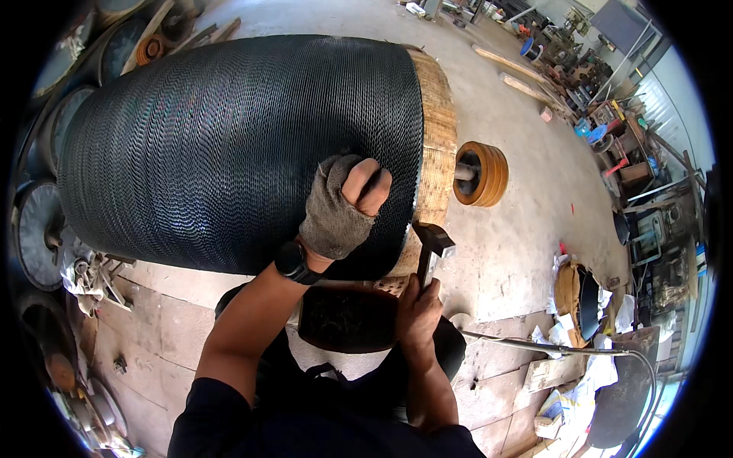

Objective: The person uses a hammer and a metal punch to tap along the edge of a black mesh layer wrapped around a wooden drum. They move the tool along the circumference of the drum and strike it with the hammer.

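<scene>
Standing on a grey concrete floor (527,221) in a cluttered workshop, the big black roller (237,145) has the gloved left hand (343,206) pressed closed on it, while the right hand (418,309) grips a hammer (431,248).

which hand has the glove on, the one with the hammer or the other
The left hand, pressed on the black toothed roller, wears a grey fingerless glove. The right hand, gripping the hammer, is bare.

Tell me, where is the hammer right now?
The hammer is in the right hand, just right of centre, its head by the big roller's wooden end, below the gloved left hand.
</scene>
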A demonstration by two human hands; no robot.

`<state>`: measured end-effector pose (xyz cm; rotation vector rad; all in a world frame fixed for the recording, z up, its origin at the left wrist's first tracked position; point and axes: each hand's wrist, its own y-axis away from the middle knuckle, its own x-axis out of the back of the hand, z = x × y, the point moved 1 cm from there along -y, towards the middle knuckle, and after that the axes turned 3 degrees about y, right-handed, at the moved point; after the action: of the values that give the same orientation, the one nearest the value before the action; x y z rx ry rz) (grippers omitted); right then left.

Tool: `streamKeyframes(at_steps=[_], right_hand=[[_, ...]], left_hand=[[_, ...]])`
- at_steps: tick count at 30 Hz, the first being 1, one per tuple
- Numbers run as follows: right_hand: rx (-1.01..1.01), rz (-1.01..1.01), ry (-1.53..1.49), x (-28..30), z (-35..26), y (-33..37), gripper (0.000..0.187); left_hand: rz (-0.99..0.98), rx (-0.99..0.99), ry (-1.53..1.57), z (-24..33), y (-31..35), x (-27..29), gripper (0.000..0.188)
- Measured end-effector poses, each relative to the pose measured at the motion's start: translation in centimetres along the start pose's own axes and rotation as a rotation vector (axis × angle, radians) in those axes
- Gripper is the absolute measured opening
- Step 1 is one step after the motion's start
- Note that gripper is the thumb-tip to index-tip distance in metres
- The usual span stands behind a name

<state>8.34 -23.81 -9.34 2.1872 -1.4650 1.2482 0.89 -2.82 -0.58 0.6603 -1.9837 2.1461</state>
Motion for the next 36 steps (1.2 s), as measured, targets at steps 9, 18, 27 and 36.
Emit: streamKeyframes(at_steps=[9, 18, 27, 36], right_hand=[[0.075, 0.035, 0.092, 0.3, -1.3, 0.3, 0.020], [0.156, 0.086, -0.140, 0.2, 0.1, 0.4, 0.021], [0.454, 0.322, -0.329, 1.3, -0.3, 0.5, 0.023], [0.040, -0.010, -0.289, 0.4, 1.5, 0.3, 0.032]], left_hand=[[0.005, -0.008, -0.015, -0.6, -0.2, 0.2, 0.041], [-0.013, 0.000, -0.025, -0.3, -0.8, 0.3, 0.037], [0.002, -0.021, -0.062, -0.7, -1.4, -0.1, 0.039], [-0.010, -0.013, -0.101, -1.1, -2.3, -0.5, 0.036]])
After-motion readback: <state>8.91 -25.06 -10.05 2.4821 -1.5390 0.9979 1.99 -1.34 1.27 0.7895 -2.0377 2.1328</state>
